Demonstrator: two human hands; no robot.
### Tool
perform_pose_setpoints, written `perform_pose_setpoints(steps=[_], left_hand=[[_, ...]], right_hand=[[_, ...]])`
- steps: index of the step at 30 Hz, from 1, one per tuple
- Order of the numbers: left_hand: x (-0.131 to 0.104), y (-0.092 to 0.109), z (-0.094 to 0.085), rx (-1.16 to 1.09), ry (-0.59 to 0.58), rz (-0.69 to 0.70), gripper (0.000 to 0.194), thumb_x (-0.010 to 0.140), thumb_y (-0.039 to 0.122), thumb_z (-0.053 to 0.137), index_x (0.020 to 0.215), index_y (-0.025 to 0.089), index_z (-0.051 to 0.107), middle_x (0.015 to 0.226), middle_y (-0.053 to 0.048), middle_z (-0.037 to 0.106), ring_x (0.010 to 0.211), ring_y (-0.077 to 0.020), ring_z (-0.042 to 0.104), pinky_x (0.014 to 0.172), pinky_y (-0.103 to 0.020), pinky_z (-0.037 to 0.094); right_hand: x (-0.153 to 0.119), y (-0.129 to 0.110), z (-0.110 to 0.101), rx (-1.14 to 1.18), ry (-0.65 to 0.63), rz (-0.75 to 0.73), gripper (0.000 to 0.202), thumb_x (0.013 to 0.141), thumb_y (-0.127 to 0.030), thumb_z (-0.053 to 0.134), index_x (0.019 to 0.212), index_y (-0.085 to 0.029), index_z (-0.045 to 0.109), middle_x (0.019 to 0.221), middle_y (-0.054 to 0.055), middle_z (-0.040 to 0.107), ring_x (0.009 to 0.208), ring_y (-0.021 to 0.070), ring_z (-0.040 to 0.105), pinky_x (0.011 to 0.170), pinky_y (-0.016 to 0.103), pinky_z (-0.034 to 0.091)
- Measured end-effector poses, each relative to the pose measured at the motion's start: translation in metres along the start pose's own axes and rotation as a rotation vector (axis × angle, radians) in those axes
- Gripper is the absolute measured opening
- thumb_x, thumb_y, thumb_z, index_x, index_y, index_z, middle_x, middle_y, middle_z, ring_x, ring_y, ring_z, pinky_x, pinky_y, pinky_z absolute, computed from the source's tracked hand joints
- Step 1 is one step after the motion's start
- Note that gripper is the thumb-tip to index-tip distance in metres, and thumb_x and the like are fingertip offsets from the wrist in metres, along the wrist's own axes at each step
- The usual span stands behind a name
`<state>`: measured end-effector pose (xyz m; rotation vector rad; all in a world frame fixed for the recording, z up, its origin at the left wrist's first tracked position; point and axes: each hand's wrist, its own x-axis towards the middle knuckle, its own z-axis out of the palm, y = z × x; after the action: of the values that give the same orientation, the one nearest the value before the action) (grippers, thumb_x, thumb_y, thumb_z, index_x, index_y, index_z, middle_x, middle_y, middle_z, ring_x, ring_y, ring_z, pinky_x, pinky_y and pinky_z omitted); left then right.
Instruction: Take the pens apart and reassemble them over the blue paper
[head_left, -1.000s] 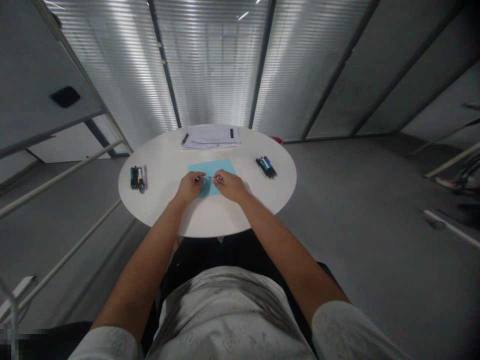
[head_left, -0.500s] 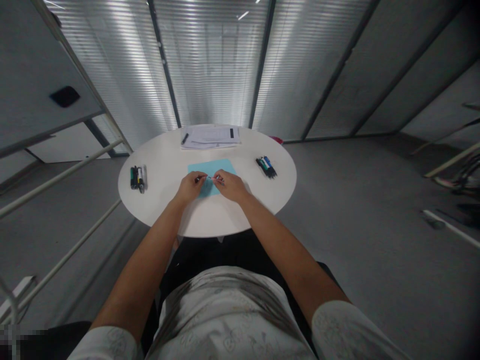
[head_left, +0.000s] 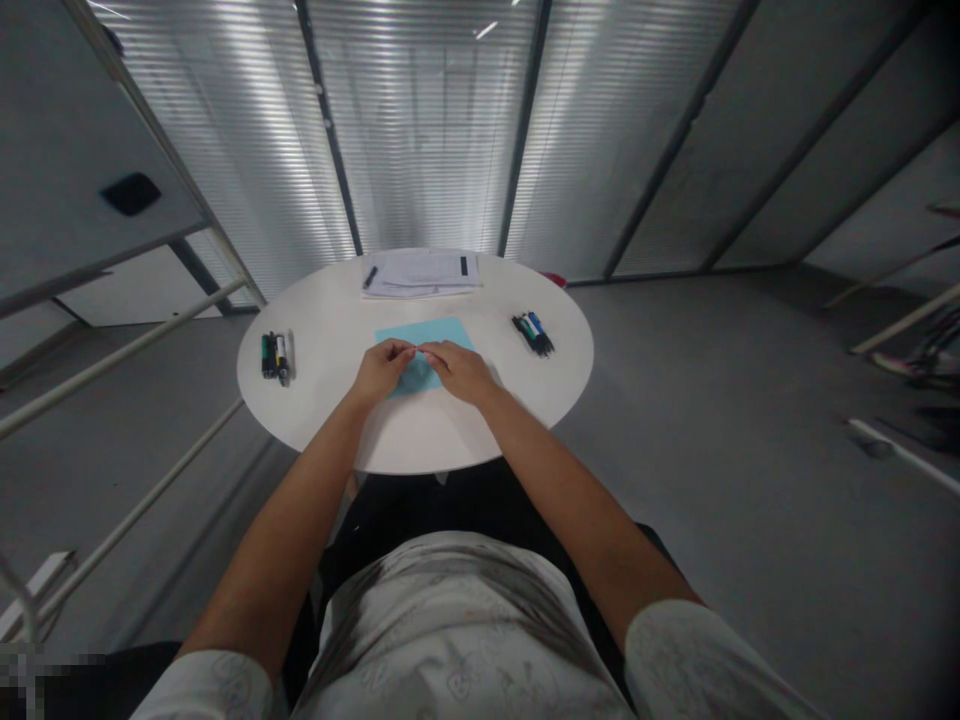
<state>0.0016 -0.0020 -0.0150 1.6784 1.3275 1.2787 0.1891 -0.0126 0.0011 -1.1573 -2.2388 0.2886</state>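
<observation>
My left hand (head_left: 382,369) and my right hand (head_left: 457,369) meet over a sheet of light blue paper (head_left: 442,330) on the round white table. Both are closed, thumbs and fingers pinched, with the fingertips almost touching. Between them sit thin pen parts, now mostly covered by the fingers. Only a tiny pale bit shows where the fingertips meet. The blue sheet lies flat, its middle partly hidden by my hands.
To the left on the white table (head_left: 322,410) lie several markers (head_left: 274,356). Another group of pens (head_left: 534,334) lies to the right. A stack of papers (head_left: 420,272) with dark items on it is at the far edge. A metal rail (head_left: 142,310) runs along the left.
My fingers have come closer together and closed over the thin pen parts, which showed between them before. The table and the other things have not moved.
</observation>
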Motion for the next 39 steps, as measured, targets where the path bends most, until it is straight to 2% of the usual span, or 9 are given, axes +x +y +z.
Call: perform_pose_setpoints(steps=[13, 25, 33, 39], left_hand=[[-0.0001, 0.0011, 0.0004, -0.042, -0.011, -0.002, 0.026, 0.073, 0.04, 0.065, 0.081, 0.016, 0.062, 0.062, 0.001, 0.055, 0.055, -0.0094, 0.047, 0.051, -0.022, 0.035], [0.0002, -0.0019, -0.0006, -0.02, -0.025, 0.017, 0.027, 0.075, 0.042, 0.062, 0.083, 0.016, 0.063, 0.061, 0.002, 0.053, 0.052, -0.0094, 0.044, 0.05, -0.023, 0.034], [0.0, -0.001, -0.0006, -0.019, -0.027, 0.004, 0.027, 0.075, 0.041, 0.063, 0.082, 0.016, 0.064, 0.06, 0.001, 0.054, 0.052, -0.0095, 0.045, 0.05, -0.023, 0.034], [0.0001, -0.0004, -0.0004, 0.046, -0.031, 0.044, 0.027, 0.073, 0.042, 0.063, 0.081, 0.016, 0.065, 0.068, -0.002, 0.059, 0.058, -0.011, 0.048, 0.054, -0.023, 0.036]], right_hand=[[0.0, -0.0015, -0.0021, 0.009, -0.024, -0.004, 0.032, 0.098, -0.031, 0.04, 0.123, -0.029, 0.061, 0.111, 0.005, 0.066, 0.101, 0.0174, 0.059, 0.087, 0.031, 0.044], [-0.0003, 0.0003, -0.0005, -0.022, -0.024, 0.005, 0.033, 0.099, -0.033, 0.038, 0.124, -0.031, 0.06, 0.11, 0.004, 0.066, 0.101, 0.017, 0.059, 0.087, 0.03, 0.043], [0.001, 0.0043, 0.0024, -0.041, -0.027, -0.039, 0.035, 0.1, -0.035, 0.035, 0.125, -0.031, 0.059, 0.113, 0.003, 0.066, 0.104, 0.0159, 0.059, 0.088, 0.028, 0.043], [0.0012, 0.0056, 0.0038, -0.042, -0.019, -0.058, 0.032, 0.099, -0.034, 0.037, 0.12, -0.029, 0.06, 0.112, 0.003, 0.067, 0.1, 0.0165, 0.061, 0.085, 0.028, 0.043]])
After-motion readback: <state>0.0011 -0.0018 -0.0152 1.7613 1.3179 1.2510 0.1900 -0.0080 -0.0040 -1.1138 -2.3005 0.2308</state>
